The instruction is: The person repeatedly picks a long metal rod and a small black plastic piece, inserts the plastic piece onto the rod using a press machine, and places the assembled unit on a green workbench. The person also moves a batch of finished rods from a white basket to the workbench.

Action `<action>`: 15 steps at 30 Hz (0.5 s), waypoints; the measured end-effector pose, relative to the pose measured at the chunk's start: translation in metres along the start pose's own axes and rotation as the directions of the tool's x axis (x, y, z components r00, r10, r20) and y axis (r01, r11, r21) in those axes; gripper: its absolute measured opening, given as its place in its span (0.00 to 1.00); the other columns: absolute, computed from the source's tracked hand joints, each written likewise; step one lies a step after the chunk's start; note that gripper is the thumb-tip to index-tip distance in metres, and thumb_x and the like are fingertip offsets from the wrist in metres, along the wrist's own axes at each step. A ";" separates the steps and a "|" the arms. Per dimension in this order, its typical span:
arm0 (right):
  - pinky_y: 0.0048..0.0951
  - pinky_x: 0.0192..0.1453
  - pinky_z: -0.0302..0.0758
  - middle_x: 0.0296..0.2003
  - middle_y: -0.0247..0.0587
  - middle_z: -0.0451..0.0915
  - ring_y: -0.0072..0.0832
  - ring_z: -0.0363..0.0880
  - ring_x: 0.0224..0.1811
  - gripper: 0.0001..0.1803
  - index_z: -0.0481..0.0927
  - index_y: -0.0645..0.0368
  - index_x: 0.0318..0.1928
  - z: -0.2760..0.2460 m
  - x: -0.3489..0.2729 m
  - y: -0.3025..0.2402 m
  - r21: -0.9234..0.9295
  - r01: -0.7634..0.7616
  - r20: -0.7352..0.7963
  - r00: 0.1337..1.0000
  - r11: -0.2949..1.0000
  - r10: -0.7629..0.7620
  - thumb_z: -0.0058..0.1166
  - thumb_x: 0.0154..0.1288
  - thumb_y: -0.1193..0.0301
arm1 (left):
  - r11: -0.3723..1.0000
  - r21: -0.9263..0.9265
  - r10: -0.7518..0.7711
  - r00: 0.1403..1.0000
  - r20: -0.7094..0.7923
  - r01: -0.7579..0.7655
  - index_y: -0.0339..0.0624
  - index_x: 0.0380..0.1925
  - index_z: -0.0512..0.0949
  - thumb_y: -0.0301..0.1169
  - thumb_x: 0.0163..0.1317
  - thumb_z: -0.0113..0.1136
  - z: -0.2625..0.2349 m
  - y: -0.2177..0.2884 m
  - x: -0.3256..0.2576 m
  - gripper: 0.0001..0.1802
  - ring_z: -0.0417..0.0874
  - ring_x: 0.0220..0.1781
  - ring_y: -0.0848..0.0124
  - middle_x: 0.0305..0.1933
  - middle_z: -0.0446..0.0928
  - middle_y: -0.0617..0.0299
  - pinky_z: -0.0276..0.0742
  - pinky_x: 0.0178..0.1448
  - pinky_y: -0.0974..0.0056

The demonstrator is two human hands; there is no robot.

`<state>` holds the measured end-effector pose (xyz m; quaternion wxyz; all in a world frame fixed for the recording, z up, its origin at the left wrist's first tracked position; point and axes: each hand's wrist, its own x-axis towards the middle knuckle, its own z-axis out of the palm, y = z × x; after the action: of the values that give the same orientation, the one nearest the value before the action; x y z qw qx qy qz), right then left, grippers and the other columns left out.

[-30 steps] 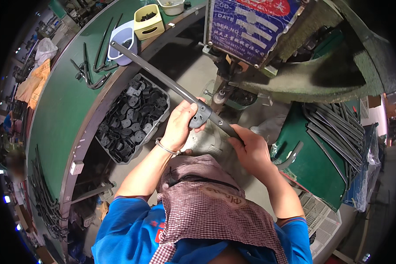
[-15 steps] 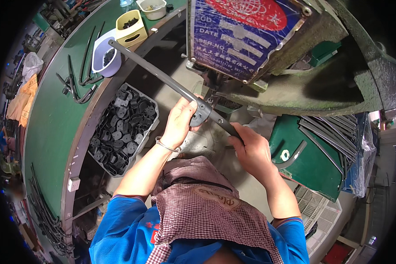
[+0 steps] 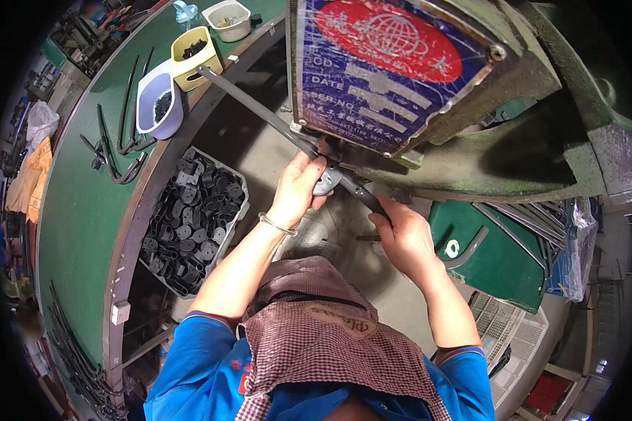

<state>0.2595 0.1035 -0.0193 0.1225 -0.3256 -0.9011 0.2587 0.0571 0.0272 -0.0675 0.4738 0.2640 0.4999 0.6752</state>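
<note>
Both of my hands are on a long dark grey metal tube point(image 3: 256, 107) that slants from the yellow bin down to the right. My left hand point(image 3: 295, 188) is closed round a rounded grey bracket point(image 3: 327, 182) with a hole, fitted on the tube, and the thumb lies over it. My right hand point(image 3: 405, 238) wraps round the tube's lower right end, hiding its tip. The bracket part sits right beneath the head of a machine point(image 3: 456, 119), beside its tooling. Whether the tooling touches the bracket cannot be made out.
Left, a green table point(image 3: 70, 231) bears bent black rods point(image 3: 116, 158), a lavender bin point(image 3: 145, 119) and a yellow bin point(image 3: 189, 78). Below its edge stands a crate of dark brackets point(image 3: 189, 224). At right, several tubes point(image 3: 527, 228) lie on a green surface point(image 3: 481, 270).
My left hand and the bracket have shifted slightly right and closer under the machine head. The tube's middle now passes partly behind the machine's lower edge. Both hands keep their hold.
</note>
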 end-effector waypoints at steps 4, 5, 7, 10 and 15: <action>0.35 0.38 0.73 0.32 0.52 0.80 0.38 0.78 0.31 0.19 0.77 0.64 0.53 -0.012 0.011 0.002 0.072 -0.181 0.221 0.962 0.981 0.161 0.56 0.64 0.68 | 0.981 -0.077 -0.183 0.981 -0.068 0.178 0.39 0.45 0.71 0.36 0.71 0.46 -0.006 -0.005 0.009 0.13 0.72 0.16 0.80 0.25 0.78 0.59 0.60 0.14 0.78; 0.33 0.37 0.72 0.30 0.48 0.79 0.33 0.76 0.29 0.19 0.77 0.64 0.53 -0.011 0.011 0.005 0.108 -0.188 0.230 0.960 0.976 0.160 0.56 0.65 0.68 | 0.971 -0.024 -0.239 0.970 -0.042 0.238 0.39 0.41 0.71 0.35 0.70 0.46 -0.009 -0.002 0.007 0.10 0.75 0.17 0.78 0.27 0.78 0.58 0.60 0.12 0.77; 0.30 0.36 0.71 0.28 0.41 0.77 0.25 0.72 0.28 0.18 0.77 0.64 0.53 -0.013 0.014 0.008 0.164 -0.220 0.290 0.942 0.962 0.167 0.56 0.66 0.67 | 0.975 -0.022 -0.222 0.974 -0.055 0.221 0.39 0.41 0.70 0.35 0.70 0.47 -0.009 -0.004 0.008 0.10 0.76 0.18 0.77 0.27 0.78 0.58 0.61 0.12 0.77; 0.31 0.38 0.71 0.29 0.43 0.76 0.29 0.71 0.31 0.16 0.78 0.64 0.50 -0.021 0.020 0.010 0.219 -0.255 0.375 0.913 0.942 0.160 0.55 0.66 0.66 | 0.979 -0.030 -0.202 0.976 -0.086 0.200 0.38 0.41 0.70 0.34 0.70 0.48 -0.005 -0.003 0.007 0.10 0.78 0.19 0.75 0.27 0.79 0.57 0.62 0.12 0.77; 0.39 0.45 0.74 0.37 0.59 0.80 0.50 0.79 0.39 0.16 0.78 0.64 0.47 -0.012 0.020 0.030 0.214 -0.127 0.312 0.949 0.968 0.056 0.54 0.66 0.65 | 0.982 0.041 -0.174 0.972 -0.156 0.182 0.37 0.38 0.68 0.38 0.69 0.49 0.003 -0.001 0.007 0.14 0.69 0.10 0.78 0.20 0.76 0.57 0.58 0.11 0.74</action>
<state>0.2642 0.1407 -0.0248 0.0078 -0.3072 -0.8567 0.4143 0.0568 0.0348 -0.0680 0.4855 0.1787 0.5746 0.6341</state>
